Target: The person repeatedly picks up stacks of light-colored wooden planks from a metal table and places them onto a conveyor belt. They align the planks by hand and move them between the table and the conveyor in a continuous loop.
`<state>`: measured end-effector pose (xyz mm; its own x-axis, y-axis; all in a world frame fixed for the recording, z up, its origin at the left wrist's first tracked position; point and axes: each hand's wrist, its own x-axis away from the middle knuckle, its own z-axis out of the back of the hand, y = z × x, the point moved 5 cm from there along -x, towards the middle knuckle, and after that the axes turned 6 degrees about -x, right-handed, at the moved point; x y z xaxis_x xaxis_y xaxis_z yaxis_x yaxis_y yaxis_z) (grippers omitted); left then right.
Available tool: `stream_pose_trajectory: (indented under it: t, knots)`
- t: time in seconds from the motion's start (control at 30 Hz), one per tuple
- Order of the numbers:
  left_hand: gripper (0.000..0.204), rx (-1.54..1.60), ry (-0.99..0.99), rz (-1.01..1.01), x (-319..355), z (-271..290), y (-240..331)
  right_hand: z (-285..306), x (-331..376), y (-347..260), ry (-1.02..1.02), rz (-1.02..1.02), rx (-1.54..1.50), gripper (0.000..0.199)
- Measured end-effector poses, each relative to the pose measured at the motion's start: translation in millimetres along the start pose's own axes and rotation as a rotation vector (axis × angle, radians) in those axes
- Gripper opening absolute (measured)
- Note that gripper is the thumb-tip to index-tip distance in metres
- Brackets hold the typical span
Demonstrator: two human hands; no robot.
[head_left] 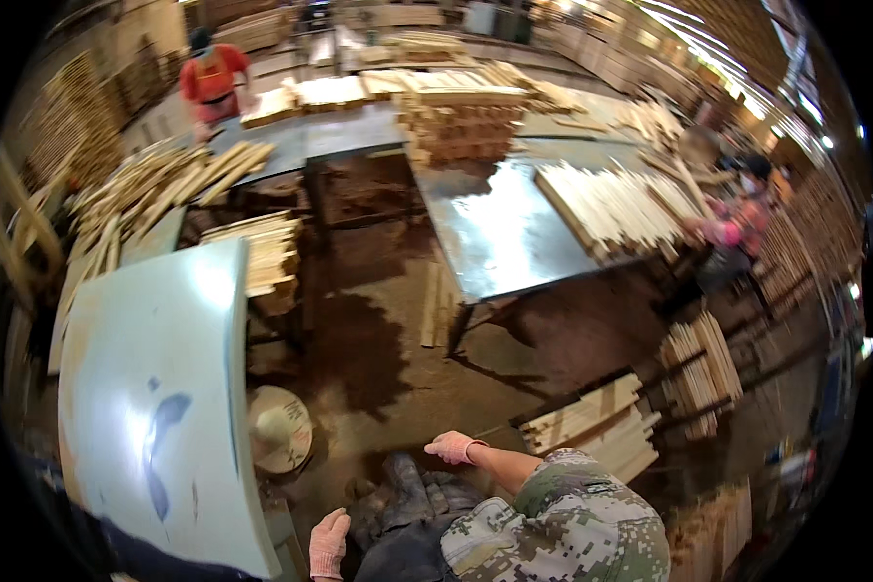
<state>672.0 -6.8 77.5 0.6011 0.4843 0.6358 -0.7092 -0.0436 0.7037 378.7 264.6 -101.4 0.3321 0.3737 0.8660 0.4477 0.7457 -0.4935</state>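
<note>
My right hand (pixel 453 447) wears a pinkish work glove and hangs in the air over the dark dirt floor, fingers loosely bent and holding nothing. Its camouflage sleeve (pixel 567 524) fills the lower edge. My left hand (pixel 328 543), gloved the same way, is low by my dark trousers, next to the near corner of a pale blue-grey table top (pixel 155 388). It holds nothing. A stack of pale wooden slats (pixel 592 419) lies on the floor just right of my right hand.
A round straw hat (pixel 279 428) lies beside the pale table. A shiny metal table (pixel 500 233) ahead carries slats (pixel 611 209). More slat piles (pixel 700 369) stand right and at the back. A person in red (pixel 211 78) works far left, another in pink (pixel 737 218) at right.
</note>
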Motion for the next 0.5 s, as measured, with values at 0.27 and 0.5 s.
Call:
stream_pose_trajectory:
  t: [0.27, 0.5]
  knots:
    - [0.048, -0.452, -0.31, -0.169, -185, -23, 56, 75, -16, 158, 0.287, -0.019, 0.255, 0.043]
    - [0.058, -0.614, -0.37, -0.317, -306, -31, 251, 89, -10, 90, 0.336, -0.429, -0.659, 0.043]
